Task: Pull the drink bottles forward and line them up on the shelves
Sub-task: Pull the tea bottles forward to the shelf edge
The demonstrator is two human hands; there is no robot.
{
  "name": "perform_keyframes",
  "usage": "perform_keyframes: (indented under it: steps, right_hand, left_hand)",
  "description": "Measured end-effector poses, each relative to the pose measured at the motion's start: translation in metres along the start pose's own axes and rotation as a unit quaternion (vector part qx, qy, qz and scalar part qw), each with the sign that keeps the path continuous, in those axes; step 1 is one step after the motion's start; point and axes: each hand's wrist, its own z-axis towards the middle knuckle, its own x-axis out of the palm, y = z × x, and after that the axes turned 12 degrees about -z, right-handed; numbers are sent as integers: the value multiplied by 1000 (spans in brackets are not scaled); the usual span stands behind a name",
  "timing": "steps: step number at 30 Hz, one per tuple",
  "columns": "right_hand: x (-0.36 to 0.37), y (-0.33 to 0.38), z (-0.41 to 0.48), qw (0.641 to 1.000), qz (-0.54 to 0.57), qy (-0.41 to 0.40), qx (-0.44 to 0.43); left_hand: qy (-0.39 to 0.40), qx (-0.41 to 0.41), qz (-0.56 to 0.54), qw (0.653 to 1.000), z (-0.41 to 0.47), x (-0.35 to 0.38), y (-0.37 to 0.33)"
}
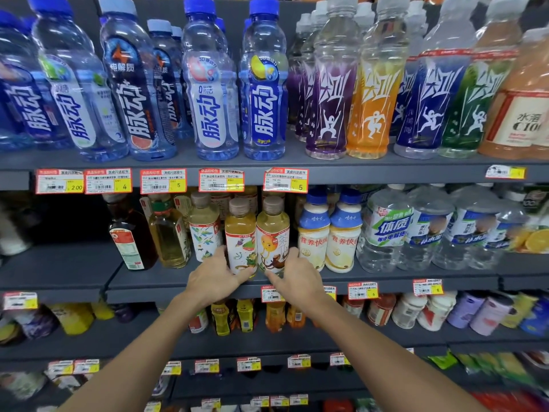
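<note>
Two slim clear-plastic tea bottles with dull brown caps, upright and touching side by side near the front edge of the middle shelf. Deeper orange-tea bottle (240, 233) wrapped low down by the curled fingers of the left hand (214, 281), thumb laid across the printed label. Paler yellow-tea bottle (273, 230) clasped the same way by the right hand (297, 281). Just left of the left fingers, more pale tea bottles (205, 227) set further back, then a square dark-liquid bottle (129, 233) with a red label. Just right of the right fingers, two squat cream milk-drink bottles (328, 233) with blue caps, touching each other. Beneath the thumbs, a smooth dark grey metal shelf (148, 281), with red-and-yellow paper price tags (362, 290) along its lip. Well above the fingers, ribbed, blue-capped clear sports-drink bottles (208, 84) on the upper shelf. Shop shelving on every side, tier over tier.
</note>
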Motion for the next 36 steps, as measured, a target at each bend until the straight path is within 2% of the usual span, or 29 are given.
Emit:
perform_keyframes:
  steps: [4,8,12,18,20,28,36]
  right_hand:
    - [0,1,1,1000,3,-1,7]
    - [0,3,1,1000,10,1,16]
    - [1,3,1,1000,13,3,21]
    - [1,4,-1,999,16,-6,29]
    - [1,2,-2,1000,2,-7,20]
    - [-6,-4,7,996,-72,45,-31]
    - [-1,-9,4,999,13,36,-27]
  left_hand:
    - [-80,-15,58,995,-10,10,-15]
    - [-115,-1,71,991,-12,16,-21]
    - [-106,-6,27,994,-11,13,-17]
    - [-88,3,-137,987,-16,12,-9]
    - [-76,20,-161,984,-19,10,-4]
    - [-49,45,-88,994,-15,8,4]
    - [0,73,-86,994,2,6,10]
